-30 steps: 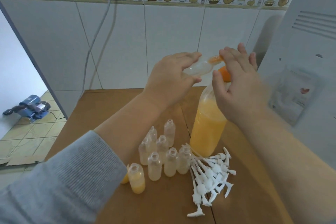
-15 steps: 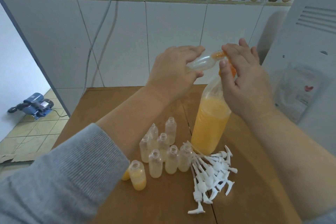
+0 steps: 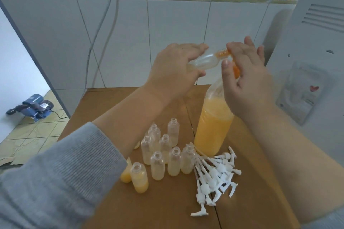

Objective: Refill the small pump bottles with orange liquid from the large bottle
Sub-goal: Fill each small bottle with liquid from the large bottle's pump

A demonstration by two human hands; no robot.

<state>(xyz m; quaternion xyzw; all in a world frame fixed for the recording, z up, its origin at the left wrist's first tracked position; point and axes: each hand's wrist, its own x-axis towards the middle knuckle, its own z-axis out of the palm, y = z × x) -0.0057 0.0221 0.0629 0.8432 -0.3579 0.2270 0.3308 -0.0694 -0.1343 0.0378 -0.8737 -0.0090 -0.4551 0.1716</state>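
Note:
My left hand [image 3: 173,72] grips a small clear bottle [image 3: 203,60], tipped on its side above the table. Its orange-tinted neck points right, against the fingers of my right hand [image 3: 249,82]. That hand curls round the orange top [image 3: 236,71] of the large bottle [image 3: 214,126], which stands upright, about two-thirds full of orange liquid. Several empty small bottles [image 3: 163,150] stand open in a cluster left of it. One bottle partly filled with orange liquid [image 3: 140,177] stands in front, and another [image 3: 125,174] is half hidden by my left sleeve.
A pile of white pump heads [image 3: 214,174] lies on the brown table [image 3: 167,210] right of the small bottles. A big white appliance [image 3: 316,61] stands close on the right. The tiled wall with hanging cables [image 3: 104,24] is behind. A blue device [image 3: 35,107] lies on the floor at left.
My right thumb and fingers have closed in round the large bottle's orange top. The small bottle stays tipped, with its neck at my right fingers.

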